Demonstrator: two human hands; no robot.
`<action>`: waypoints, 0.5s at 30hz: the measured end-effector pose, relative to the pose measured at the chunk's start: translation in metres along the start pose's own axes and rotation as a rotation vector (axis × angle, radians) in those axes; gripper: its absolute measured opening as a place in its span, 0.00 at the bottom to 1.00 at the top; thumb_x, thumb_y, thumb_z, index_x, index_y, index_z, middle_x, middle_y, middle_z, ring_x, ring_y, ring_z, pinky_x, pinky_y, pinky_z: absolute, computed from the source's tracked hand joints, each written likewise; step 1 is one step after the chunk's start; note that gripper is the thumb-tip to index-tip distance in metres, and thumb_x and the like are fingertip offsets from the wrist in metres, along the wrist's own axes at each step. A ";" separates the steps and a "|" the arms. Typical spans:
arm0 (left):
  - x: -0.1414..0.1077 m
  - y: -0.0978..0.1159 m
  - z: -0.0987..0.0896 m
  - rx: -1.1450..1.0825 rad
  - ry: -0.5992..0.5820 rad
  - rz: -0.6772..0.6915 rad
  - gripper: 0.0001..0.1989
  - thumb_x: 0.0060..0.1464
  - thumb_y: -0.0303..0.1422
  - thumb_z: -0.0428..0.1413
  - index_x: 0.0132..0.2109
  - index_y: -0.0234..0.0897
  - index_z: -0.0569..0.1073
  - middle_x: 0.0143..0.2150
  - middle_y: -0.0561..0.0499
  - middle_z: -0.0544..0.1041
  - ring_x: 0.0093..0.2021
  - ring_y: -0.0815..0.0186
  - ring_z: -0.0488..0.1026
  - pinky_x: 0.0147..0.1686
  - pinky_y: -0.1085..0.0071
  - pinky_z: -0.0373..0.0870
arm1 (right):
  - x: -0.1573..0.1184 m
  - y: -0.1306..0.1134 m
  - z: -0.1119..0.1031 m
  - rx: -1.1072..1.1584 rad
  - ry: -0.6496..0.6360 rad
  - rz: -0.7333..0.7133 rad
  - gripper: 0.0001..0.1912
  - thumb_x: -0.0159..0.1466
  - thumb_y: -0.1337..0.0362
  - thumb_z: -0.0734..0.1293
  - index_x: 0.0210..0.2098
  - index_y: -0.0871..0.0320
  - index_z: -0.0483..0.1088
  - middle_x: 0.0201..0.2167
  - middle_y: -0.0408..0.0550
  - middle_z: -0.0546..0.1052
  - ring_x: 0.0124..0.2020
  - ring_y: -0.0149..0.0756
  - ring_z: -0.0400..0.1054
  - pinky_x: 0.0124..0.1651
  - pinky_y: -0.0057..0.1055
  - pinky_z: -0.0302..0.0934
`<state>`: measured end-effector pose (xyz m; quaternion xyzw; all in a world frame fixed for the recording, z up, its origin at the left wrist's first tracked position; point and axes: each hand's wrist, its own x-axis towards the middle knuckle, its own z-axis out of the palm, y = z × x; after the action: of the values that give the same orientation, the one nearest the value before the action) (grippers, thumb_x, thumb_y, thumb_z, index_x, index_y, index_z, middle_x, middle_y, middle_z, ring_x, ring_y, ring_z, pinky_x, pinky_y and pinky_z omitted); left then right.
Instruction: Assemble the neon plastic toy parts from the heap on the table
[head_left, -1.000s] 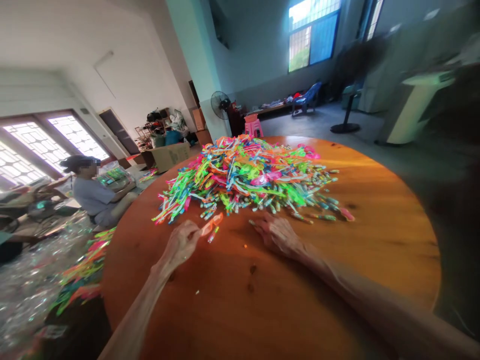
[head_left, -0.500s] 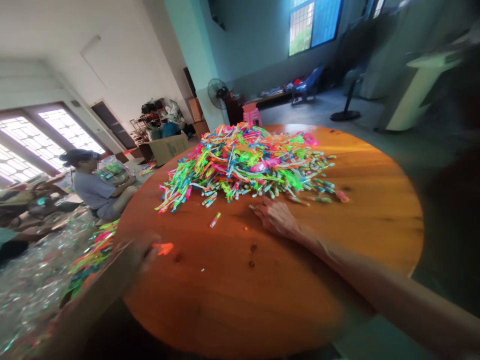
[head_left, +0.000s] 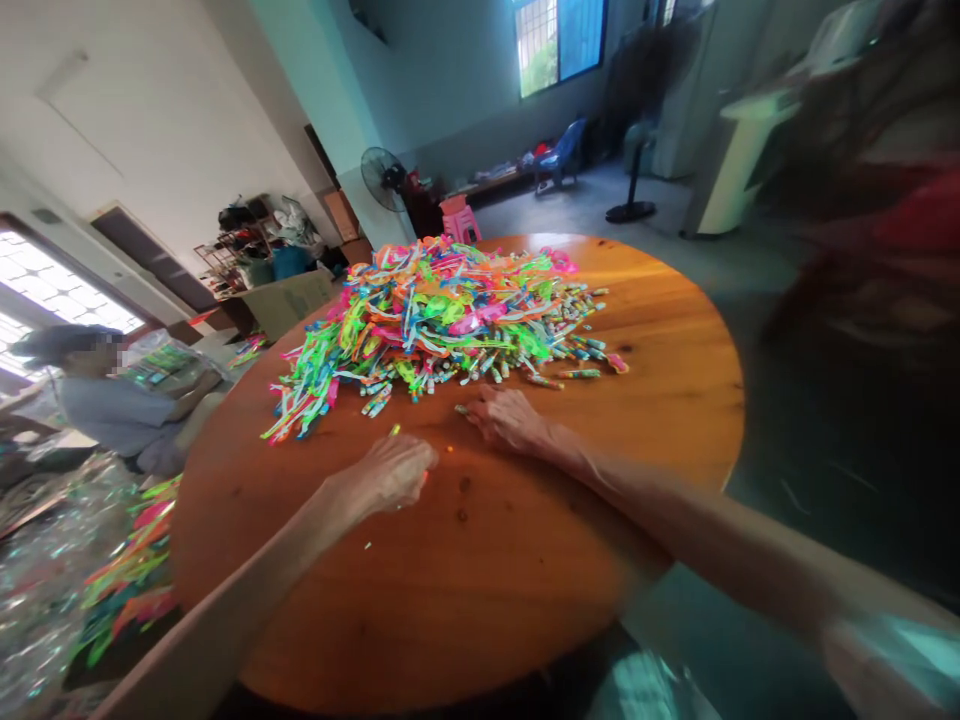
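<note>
A heap of brightly coloured plastic pieces, with strips and small patterned tubes mixed together, covers the back of the round wooden table. My left hand is closed over the tabletop in front of the heap; a sliver of an orange plastic piece shows at its fingers, the rest hidden. Just behind that hand peeks the yellow-green end of a small tube. At the heap's front edge, my right hand has its fingers pinched on a small pale-tipped tube, mostly covered.
A tiny orange bit lies between my hands. To the left, a seated person is near clear plastic bags and more coloured pieces. Beyond the table stand a pink stool and a fan.
My left hand has moved right and inward with the orange piece, now beside the loose tube and near my right hand. The right hand stays by the heap. The view has turned right.
</note>
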<state>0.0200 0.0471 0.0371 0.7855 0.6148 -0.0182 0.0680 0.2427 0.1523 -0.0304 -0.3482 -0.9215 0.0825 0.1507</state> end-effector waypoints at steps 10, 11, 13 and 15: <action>-0.037 -0.004 -0.009 0.180 0.033 0.007 0.13 0.59 0.33 0.56 0.51 0.42 0.77 0.52 0.45 0.78 0.58 0.50 0.70 0.58 0.53 0.66 | 0.001 -0.005 -0.007 0.063 -0.009 -0.066 0.16 0.73 0.62 0.59 0.45 0.62 0.76 0.44 0.56 0.76 0.35 0.34 0.64 0.34 0.31 0.45; -0.037 0.000 -0.007 0.200 0.013 0.015 0.12 0.60 0.32 0.55 0.49 0.42 0.78 0.50 0.45 0.79 0.56 0.50 0.70 0.56 0.52 0.66 | -0.001 -0.008 -0.008 0.104 -0.005 -0.079 0.16 0.73 0.63 0.59 0.45 0.63 0.76 0.43 0.55 0.77 0.35 0.34 0.65 0.35 0.31 0.47; -0.036 0.005 -0.003 0.219 -0.007 0.026 0.09 0.62 0.32 0.54 0.44 0.42 0.79 0.46 0.46 0.79 0.53 0.50 0.71 0.54 0.52 0.66 | -0.009 -0.018 -0.010 0.218 0.002 -0.140 0.14 0.72 0.65 0.59 0.45 0.63 0.76 0.40 0.54 0.78 0.36 0.34 0.66 0.37 0.30 0.51; -0.037 0.007 0.003 0.212 0.021 0.050 0.10 0.63 0.31 0.53 0.38 0.40 0.79 0.41 0.45 0.79 0.50 0.52 0.71 0.52 0.53 0.66 | -0.021 -0.030 -0.011 0.329 -0.001 -0.229 0.13 0.71 0.66 0.60 0.45 0.62 0.76 0.39 0.52 0.79 0.36 0.34 0.67 0.39 0.29 0.54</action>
<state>0.0180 0.0090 0.0393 0.8037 0.5901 -0.0734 -0.0215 0.2427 0.1171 -0.0171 -0.2117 -0.9293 0.2142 0.2136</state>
